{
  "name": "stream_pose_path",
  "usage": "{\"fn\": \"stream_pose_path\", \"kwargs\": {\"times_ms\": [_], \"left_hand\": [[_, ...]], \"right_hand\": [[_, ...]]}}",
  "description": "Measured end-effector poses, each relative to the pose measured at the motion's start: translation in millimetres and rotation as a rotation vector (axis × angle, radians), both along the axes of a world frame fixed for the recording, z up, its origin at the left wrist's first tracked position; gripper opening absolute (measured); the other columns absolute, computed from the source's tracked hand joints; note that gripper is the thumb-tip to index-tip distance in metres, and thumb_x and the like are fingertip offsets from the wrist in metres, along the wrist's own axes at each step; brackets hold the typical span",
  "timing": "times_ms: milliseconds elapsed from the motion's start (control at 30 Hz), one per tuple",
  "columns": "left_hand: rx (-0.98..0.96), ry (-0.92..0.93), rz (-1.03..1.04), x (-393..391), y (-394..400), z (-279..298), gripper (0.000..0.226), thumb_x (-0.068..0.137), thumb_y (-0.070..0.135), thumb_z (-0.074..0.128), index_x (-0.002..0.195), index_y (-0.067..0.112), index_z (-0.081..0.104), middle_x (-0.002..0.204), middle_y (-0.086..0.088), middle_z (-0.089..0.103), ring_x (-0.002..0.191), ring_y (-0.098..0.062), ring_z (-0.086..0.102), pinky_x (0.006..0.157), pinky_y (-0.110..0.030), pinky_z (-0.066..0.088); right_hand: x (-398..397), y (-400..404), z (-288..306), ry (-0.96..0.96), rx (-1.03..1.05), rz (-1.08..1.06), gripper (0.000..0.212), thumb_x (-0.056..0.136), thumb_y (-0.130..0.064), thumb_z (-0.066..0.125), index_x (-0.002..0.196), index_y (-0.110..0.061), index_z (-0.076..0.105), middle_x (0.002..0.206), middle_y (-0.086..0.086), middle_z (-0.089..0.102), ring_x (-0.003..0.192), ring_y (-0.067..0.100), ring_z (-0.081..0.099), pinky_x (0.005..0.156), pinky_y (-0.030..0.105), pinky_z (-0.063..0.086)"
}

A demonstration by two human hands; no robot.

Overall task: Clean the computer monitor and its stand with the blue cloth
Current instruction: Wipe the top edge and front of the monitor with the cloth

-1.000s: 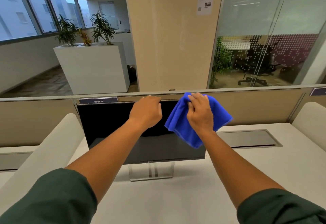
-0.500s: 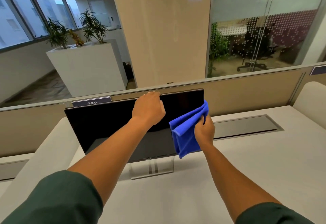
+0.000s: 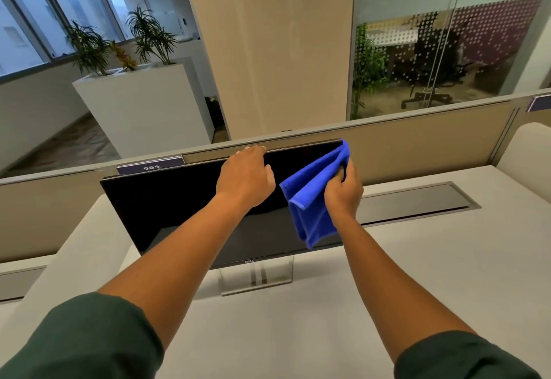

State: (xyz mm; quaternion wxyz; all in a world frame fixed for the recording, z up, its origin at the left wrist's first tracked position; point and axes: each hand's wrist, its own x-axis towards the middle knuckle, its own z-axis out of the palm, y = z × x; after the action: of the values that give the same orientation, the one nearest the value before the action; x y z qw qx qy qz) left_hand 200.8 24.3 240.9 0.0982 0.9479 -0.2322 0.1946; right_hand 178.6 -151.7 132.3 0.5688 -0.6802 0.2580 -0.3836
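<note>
The monitor [image 3: 185, 214] is being steadied on the white desk [image 3: 417, 274] by the left hand [image 3: 246, 178], whose fingers are being curled over its top edge. The blue cloth [image 3: 313, 199] — folded, hanging loose below — is being gripped by the right hand [image 3: 344, 190] and pressed against the screen's upper right corner. The stand [image 3: 256, 277] is being left untouched beneath the screen.

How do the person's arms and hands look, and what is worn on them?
Both arms wear dark green sleeves, pushed up above the elbows, so the forearms are bare. The left hand and the right hand are bare too: no gloves, and no watch, ring or bracelet is visible. The sleeves look plain, with no markings.
</note>
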Motion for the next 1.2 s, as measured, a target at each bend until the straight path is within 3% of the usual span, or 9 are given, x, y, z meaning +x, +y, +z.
{"fn": "stream_pose_path", "kwargs": {"times_ms": [67, 200, 467, 667, 900, 1000, 1100, 1200], "left_hand": [[0.006, 0.003, -0.001, 1, 1, 0, 0.045, 0.092, 0.031, 0.048, 0.134, 0.016, 0.052, 0.127, -0.005, 0.061, 0.11, -0.026, 0.059, 0.087, -0.037, 0.048], [0.0, 0.008, -0.021, 1, 2, -2, 0.046, 0.092, 0.031, 0.047, 0.136, 0.016, 0.049, 0.129, -0.004, 0.06, 0.112, -0.026, 0.058, 0.088, -0.037, 0.047], [-0.024, 0.015, -0.022, 4, 2, -5, 0.047, 0.093, 0.031, 0.047, 0.138, 0.015, 0.048, 0.131, -0.003, 0.058, 0.117, -0.024, 0.055, 0.091, -0.035, 0.046], [-0.056, 0.037, -0.037, 4, 4, -9, 0.051, 0.094, 0.03, 0.047, 0.142, 0.015, 0.043, 0.139, -0.002, 0.052, 0.128, -0.022, 0.048, 0.101, -0.035, 0.041], [-0.054, 0.058, -0.034, 3, 4, -6, 0.051, 0.094, 0.029, 0.046, 0.142, 0.015, 0.043, 0.14, -0.003, 0.052, 0.127, -0.023, 0.048, 0.101, -0.036, 0.041], [-0.054, 0.062, -0.038, 1, 4, -4, 0.05, 0.094, 0.029, 0.046, 0.141, 0.014, 0.043, 0.14, -0.003, 0.051, 0.127, -0.024, 0.048, 0.1, -0.036, 0.041], [-0.046, 0.086, -0.041, 0, 2, -2, 0.048, 0.095, 0.029, 0.045, 0.139, 0.012, 0.044, 0.138, -0.005, 0.052, 0.124, -0.024, 0.048, 0.099, -0.036, 0.042], [-0.012, 0.128, -0.023, 1, 0, 3, 0.044, 0.094, 0.031, 0.046, 0.133, 0.011, 0.048, 0.131, -0.007, 0.055, 0.117, -0.026, 0.052, 0.09, -0.036, 0.044]], "right_hand": [[-11, 5, -32, 0.079, 0.093, 0.032, 0.034, 0.102, -0.023, 0.036, 0.133, -0.029, 0.049, 0.109, -0.007, 0.062, 0.096, 0.015, 0.058, 0.084, 0.032, 0.048], [-33, 13, -83, 0.186, 0.23, 0.123, 0.015, 0.103, -0.025, 0.037, 0.11, -0.028, 0.05, 0.091, -0.002, 0.063, 0.081, 0.016, 0.063, 0.068, 0.026, 0.048], [-37, 10, -106, 0.303, 0.233, 0.129, 0.016, 0.103, -0.023, 0.038, 0.113, -0.02, 0.051, 0.091, 0.004, 0.063, 0.08, 0.02, 0.063, 0.068, 0.028, 0.049], [-30, 3, -67, 0.184, 0.189, 0.085, 0.018, 0.103, -0.025, 0.038, 0.098, -0.033, 0.053, 0.085, 0.003, 0.064, 0.08, 0.024, 0.065, 0.071, 0.036, 0.053], [-4, -7, 41, -0.056, 0.092, 0.052, 0.031, 0.102, -0.025, 0.035, 0.122, -0.034, 0.056, 0.094, -0.007, 0.064, 0.081, 0.011, 0.059, 0.071, 0.026, 0.05], [7, -6, 74, -0.059, -0.083, 0.09, 0.03, 0.1, -0.018, 0.036, 0.113, -0.028, 0.062, 0.092, -0.008, 0.064, 0.085, 0.013, 0.06, 0.073, 0.026, 0.05], [14, -3, 86, 0.119, -0.429, 0.143, 0.026, 0.095, -0.013, 0.034, 0.096, -0.019, 0.06, 0.094, -0.001, 0.061, 0.099, 0.026, 0.054, 0.082, 0.042, 0.047], [12, 8, 99, 0.355, -0.673, 0.204, 0.032, 0.096, -0.013, 0.033, 0.113, -0.017, 0.059, 0.102, 0.006, 0.063, 0.12, 0.03, 0.042, 0.088, 0.047, 0.044]]}}
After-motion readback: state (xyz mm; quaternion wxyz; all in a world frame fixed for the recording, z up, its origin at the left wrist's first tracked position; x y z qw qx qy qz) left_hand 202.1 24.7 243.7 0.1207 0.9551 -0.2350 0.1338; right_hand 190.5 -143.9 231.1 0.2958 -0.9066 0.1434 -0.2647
